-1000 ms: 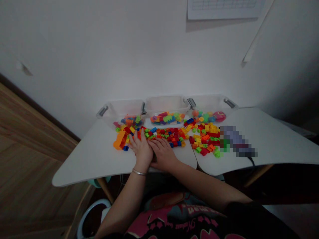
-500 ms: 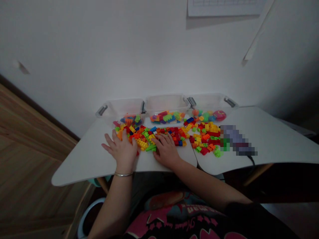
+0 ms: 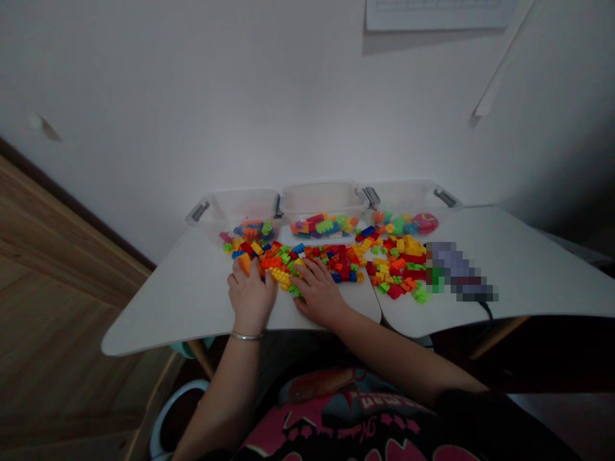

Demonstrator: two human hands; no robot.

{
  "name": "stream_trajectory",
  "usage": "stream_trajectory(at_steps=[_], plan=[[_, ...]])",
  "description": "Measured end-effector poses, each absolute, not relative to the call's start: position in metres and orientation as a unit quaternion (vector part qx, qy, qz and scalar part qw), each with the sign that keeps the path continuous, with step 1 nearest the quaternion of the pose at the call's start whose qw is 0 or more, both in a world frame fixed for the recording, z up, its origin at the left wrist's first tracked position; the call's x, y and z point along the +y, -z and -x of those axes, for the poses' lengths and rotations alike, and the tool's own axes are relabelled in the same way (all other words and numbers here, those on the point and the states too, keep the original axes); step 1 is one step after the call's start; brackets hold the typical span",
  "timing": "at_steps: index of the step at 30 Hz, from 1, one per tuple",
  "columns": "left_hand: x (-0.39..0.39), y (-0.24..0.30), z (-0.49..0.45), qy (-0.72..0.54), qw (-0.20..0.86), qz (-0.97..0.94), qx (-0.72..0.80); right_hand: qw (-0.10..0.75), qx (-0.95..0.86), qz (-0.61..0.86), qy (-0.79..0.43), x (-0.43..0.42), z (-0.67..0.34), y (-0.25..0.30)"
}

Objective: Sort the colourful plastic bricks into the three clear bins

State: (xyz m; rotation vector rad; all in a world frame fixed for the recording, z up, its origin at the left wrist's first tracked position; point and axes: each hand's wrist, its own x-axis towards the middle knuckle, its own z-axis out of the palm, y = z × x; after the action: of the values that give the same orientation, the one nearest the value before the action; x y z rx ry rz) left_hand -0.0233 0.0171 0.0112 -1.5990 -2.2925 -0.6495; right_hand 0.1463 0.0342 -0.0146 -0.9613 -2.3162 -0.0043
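Three plastic bins (image 3: 323,203) stand in a row behind toy bricks (image 3: 339,261) on the table (image 3: 192,301).

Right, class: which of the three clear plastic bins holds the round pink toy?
The rightmost clear plastic bin, where the round pink toy sits; the left bin and middle bin show only small coloured bricks.

The left hand (image 3: 251,299), a metal bangle (image 3: 246,335) on its wrist, curls against an orange plastic brick (image 3: 245,263) at the edge of a scattered heap of toy bricks (image 3: 331,259) on the white bench (image 3: 192,301). The right hand (image 3: 318,294) lies spread over yellow and green bricks (image 3: 281,277). Just behind the heap, three clear plastic bins (image 3: 323,198) stand side by side, each holding more bricks.
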Motion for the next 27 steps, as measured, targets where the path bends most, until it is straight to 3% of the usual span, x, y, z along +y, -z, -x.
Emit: stream_trajectory(at_steps=[27], plan=[[0.007,0.007,0.015,0.245,0.137,0.648,-0.709,0.288,-0.841,0.457,0.015,0.038,-0.152,0.006]])
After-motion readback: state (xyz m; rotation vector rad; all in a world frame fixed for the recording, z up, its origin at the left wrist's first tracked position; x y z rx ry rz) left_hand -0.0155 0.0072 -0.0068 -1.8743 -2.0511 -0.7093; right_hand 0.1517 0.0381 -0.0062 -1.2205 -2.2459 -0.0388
